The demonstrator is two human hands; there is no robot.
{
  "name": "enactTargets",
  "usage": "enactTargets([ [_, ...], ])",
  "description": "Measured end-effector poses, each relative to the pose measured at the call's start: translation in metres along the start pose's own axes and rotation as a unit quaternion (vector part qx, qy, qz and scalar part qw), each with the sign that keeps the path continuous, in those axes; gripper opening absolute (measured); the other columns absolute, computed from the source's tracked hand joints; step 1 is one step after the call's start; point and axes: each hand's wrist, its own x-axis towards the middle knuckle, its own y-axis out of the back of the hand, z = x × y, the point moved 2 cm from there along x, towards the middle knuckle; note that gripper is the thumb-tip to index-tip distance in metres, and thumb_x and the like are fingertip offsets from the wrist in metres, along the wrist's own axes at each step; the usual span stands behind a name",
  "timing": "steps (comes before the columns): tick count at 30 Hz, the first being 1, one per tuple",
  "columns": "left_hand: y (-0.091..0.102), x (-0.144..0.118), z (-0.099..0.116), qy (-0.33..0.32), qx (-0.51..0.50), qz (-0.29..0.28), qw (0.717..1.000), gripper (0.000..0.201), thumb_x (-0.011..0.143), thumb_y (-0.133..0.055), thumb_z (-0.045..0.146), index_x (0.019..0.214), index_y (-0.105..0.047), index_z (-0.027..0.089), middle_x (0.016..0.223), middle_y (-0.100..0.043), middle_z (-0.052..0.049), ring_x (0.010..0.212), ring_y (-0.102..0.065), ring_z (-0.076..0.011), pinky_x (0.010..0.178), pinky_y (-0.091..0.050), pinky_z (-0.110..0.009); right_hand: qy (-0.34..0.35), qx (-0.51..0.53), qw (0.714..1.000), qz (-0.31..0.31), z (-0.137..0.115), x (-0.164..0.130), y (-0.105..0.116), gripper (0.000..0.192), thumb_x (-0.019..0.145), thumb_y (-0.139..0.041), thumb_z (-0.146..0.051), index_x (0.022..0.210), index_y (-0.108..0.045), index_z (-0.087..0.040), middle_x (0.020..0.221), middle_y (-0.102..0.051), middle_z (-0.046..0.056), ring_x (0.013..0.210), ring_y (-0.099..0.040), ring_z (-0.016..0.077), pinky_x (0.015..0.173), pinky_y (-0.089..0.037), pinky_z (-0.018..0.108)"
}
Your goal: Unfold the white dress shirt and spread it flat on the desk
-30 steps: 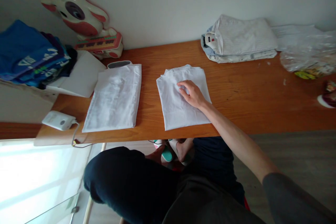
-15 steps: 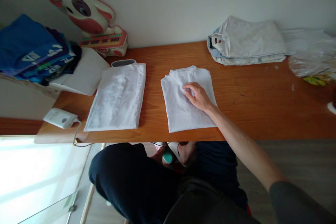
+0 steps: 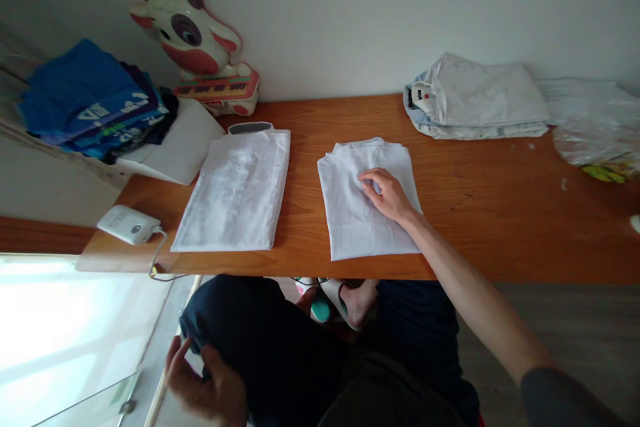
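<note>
White garment [image 3: 230, 200] centre-left and white cloth [image 3: 347, 217] at centre look already folded; loosely curled right hand [image 3: 391, 198] rests on the cloth, ungripping; left hand [image 3: 206, 379], lower left, looks empty.

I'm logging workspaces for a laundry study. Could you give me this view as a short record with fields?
Surface: wooden table against a wall
Right hand: at the folded white cloth, fingers bent
Left hand: low, by dark trousers; contact unclear
Left of cloth: folded white garment, apart from it
Back left: cow-shaped toy keyboard
Far left: blue clothes on white box
Back right: folded pale clothes
</note>
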Motion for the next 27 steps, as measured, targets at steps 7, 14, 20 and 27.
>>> enactTargets([
  [7, 0.004, -0.002, 0.027, -0.14, 0.028, -0.058, 0.988, 0.023, 0.095, -0.075, 0.021, 0.117, -0.073, 0.019, 0.126, -0.079, -0.012, 0.141, -0.064, -0.0376, 0.123, -0.045, -0.068, -0.006, -0.015, 1.0, -0.007, 0.0, -0.001, 0.0, 0.019, 0.108, -0.057, -0.036, 0.117, -0.073, -0.03, 0.121, -0.076, 0.007, 0.12, -0.069, 0.0287, 0.109, -0.054, 0.05],
  [14, 0.002, 0.0, 0.031, -0.141, 0.024, -0.063, 0.988, 0.018, 0.096, -0.074, 0.019, 0.113, -0.075, 0.019, 0.127, -0.08, -0.012, 0.141, -0.064, -0.038, 0.121, -0.047, -0.067, -0.006, -0.015, 1.0, -0.009, -0.001, -0.001, 0.0, 0.02, 0.108, -0.058, -0.038, 0.116, -0.074, -0.03, 0.12, -0.076, 0.007, 0.118, -0.069, 0.0292, 0.108, -0.054, 0.051],
  [20, 0.003, 0.0, 0.034, -0.148, 0.022, -0.067, 0.987, 0.016, 0.096, -0.074, 0.018, 0.112, -0.077, 0.02, 0.129, -0.079, -0.011, 0.141, -0.064, -0.0374, 0.122, -0.047, -0.066, -0.01, -0.012, 1.0, -0.011, -0.002, -0.002, 0.001, 0.022, 0.109, -0.057, -0.04, 0.116, -0.074, -0.03, 0.12, -0.076, 0.007, 0.119, -0.069, 0.0289, 0.109, -0.054, 0.05],
  [27, 0.002, 0.0, 0.037, -0.142, 0.03, -0.071, 0.987, 0.014, 0.097, -0.073, 0.02, 0.11, -0.077, 0.02, 0.129, -0.079, -0.011, 0.142, -0.063, -0.0364, 0.123, -0.046, -0.065, -0.012, -0.013, 1.0, -0.013, -0.002, -0.002, 0.001, 0.023, 0.109, -0.056, -0.042, 0.116, -0.074, -0.029, 0.121, -0.076, 0.007, 0.12, -0.068, 0.0284, 0.111, -0.053, 0.049],
])
